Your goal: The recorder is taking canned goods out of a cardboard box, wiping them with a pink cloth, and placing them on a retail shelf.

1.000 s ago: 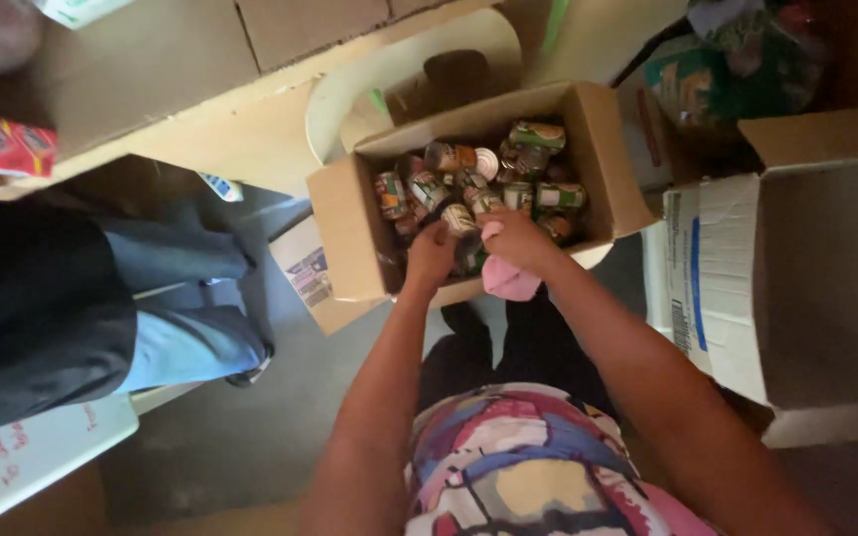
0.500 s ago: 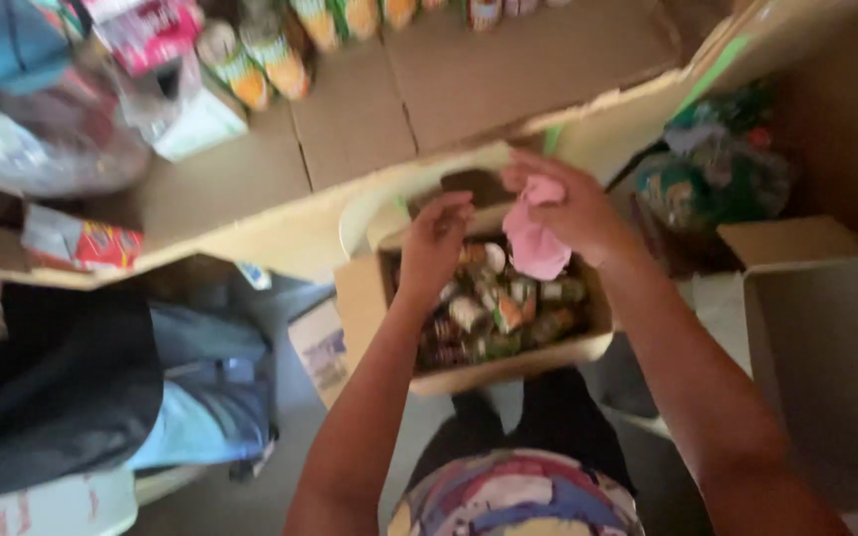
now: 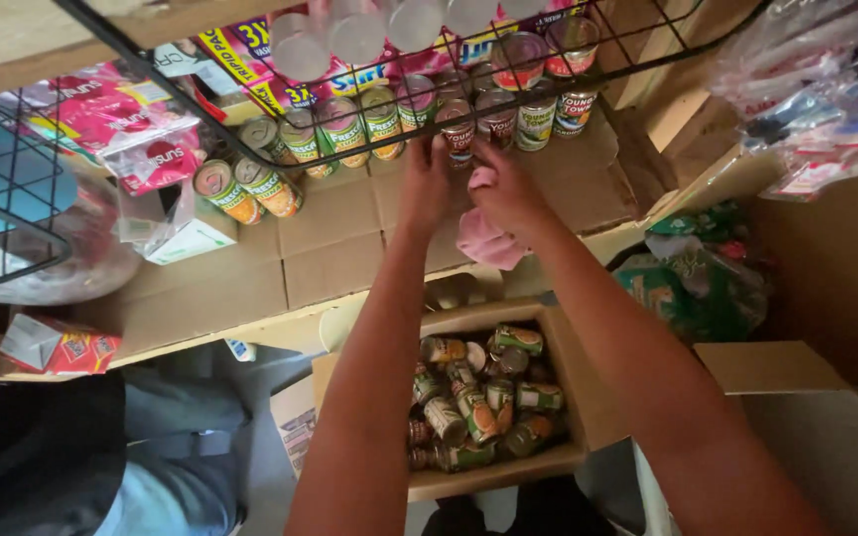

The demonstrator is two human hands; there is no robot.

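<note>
— Head view: what have my hands got?

— My left hand and right hand now reach up at the can in the shelf row; a second ago they were down at the cardboard box. My right fingers also curl around a pink cloth.

— Closed on the can?

— I cannot tell. The box sits below it, full of cans.

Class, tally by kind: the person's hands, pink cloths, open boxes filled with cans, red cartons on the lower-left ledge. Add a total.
hands: 2 (left hand, right hand)
pink cloth: 1
box of cans: 1
red carton: 1
Total: 5
</note>
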